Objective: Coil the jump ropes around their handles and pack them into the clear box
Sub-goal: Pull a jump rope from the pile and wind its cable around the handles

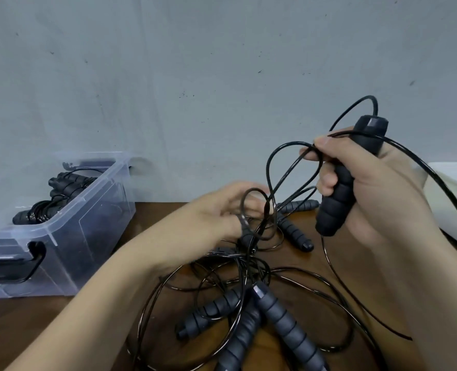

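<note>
**Black foam handle (pixel 338 195) gripped above desk (pixel 34 330), cord (pixel 271 162) looped**

Held tilted, cap end up, in right hand (pixel 377 188); fingers (pixel 326 180) curled tight round the ribbed middle. Thin black cord from the cap arcing over the hand, looping left and trailing down to the desk.

Left hand (pixel 214 215) lower, motion-blurred, reaching into the cord loops. Cannot tell whether its fingers pinch the cord or just touch it.

Below and between the hands, tangle of cord on brown wood with loose handles (pixel 283 325): three near the bottom edge, two more further back.

Clear box (pixel 93 218) on the left side of the desk, well apart from the hands, open-topped, coiled ropes (pixel 61 188) inside.

Grey wall (pixel 195 62) behind. White object (pixel 455 188) at right edge, unclear.
</note>
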Motion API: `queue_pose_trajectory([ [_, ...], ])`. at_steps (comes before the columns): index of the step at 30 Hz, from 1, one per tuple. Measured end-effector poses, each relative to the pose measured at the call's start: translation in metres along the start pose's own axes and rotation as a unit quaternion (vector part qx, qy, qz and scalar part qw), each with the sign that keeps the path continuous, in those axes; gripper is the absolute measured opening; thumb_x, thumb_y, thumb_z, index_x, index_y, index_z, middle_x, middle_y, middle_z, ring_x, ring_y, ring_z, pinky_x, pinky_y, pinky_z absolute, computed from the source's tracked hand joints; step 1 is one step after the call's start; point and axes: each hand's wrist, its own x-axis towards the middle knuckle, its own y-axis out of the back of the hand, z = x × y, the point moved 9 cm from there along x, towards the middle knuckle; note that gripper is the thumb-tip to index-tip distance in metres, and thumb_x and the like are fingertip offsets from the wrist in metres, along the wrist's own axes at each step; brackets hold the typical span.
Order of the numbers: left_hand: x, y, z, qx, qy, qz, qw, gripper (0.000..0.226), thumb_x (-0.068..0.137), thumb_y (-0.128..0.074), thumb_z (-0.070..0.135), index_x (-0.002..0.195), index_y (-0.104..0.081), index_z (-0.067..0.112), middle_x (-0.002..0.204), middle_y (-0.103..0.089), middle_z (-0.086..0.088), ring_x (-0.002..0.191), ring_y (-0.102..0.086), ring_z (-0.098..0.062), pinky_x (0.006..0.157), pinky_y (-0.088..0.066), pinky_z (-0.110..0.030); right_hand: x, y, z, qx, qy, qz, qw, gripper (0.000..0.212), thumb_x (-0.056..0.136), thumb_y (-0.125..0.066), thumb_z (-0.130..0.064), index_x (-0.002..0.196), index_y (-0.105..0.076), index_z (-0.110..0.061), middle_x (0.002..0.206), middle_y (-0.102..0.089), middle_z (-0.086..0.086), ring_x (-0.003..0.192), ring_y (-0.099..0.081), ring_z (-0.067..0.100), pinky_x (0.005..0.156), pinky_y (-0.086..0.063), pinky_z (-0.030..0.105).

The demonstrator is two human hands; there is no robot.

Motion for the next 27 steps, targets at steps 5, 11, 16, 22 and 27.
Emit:
queue_pose_trajectory([
  [5, 0.0, -0.014, -0.011, 0.158, 0.031, -0.016, 0.987, 0.01, 0.099, -0.075, 0.025, 0.107, -0.072, 0.03, 0.095, -0.073, 0.019, 0.088, -0.068, -0.008, 0.089, -0.054, -0.031, 0.0, 0.001, 0.0, 0.037, 0.003, 0.004, 0.999, 0.015, 0.099, -0.071, -0.008, 0.087, -0.062, -0.009, 0.092, -0.074, 0.015, 0.058, -0.051, 0.015, 0.054, -0.043, 0.026],
  [11, -0.002, 0.025, 0.002, 0.156, -0.007, 0.175, 0.972, 0.008, 0.097, -0.076, 0.024, 0.098, -0.079, 0.032, 0.087, -0.075, 0.01, 0.082, -0.069, -0.009, 0.076, -0.05, -0.019, 0.005, 0.012, -0.001, 0.053, 0.01, 0.033, 0.998, 0.015, 0.1, -0.071, -0.009, 0.088, -0.062, -0.01, 0.091, -0.073, 0.011, 0.059, -0.052, 0.015, 0.056, -0.043, 0.027],
  [16, -0.012, 0.063, 0.016, -0.096, -0.12, 0.272, 0.95, 0.03, 0.1, -0.072, 0.015, 0.126, -0.07, 0.03, 0.098, -0.069, -0.005, 0.082, -0.059, -0.01, 0.08, -0.048, -0.028, 0.005, 0.011, 0.0, 0.049, 0.011, 0.033, 0.998, 0.014, 0.102, -0.069, -0.009, 0.089, -0.063, -0.011, 0.093, -0.078, 0.013, 0.059, -0.052, 0.015, 0.056, -0.044, 0.026],
  [22, -0.002, 0.042, -0.041, 0.072, 0.129, 0.187, 0.971, 0.027, 0.095, -0.075, 0.027, 0.119, -0.063, 0.033, 0.096, -0.077, 0.002, 0.07, -0.064, -0.004, 0.077, -0.053, -0.035, 0.004, 0.006, 0.008, 0.042, -0.009, 0.027, 0.999, 0.016, 0.101, -0.07, -0.009, 0.086, -0.065, -0.01, 0.087, -0.077, 0.008, 0.058, -0.053, 0.014, 0.055, -0.044, 0.025],
  [27, -0.002, 0.012, -0.064, 0.243, 0.197, 0.04, 0.949, 0.033, 0.085, -0.076, 0.061, 0.108, -0.067, 0.039, 0.092, -0.074, 0.021, 0.082, -0.068, 0.003, 0.085, -0.055, -0.029, 0.004, 0.003, 0.01, 0.043, -0.016, 0.024, 0.999, 0.017, 0.1, -0.07, -0.009, 0.085, -0.064, -0.01, 0.087, -0.077, 0.008, 0.057, -0.051, 0.014, 0.053, -0.042, 0.025],
])
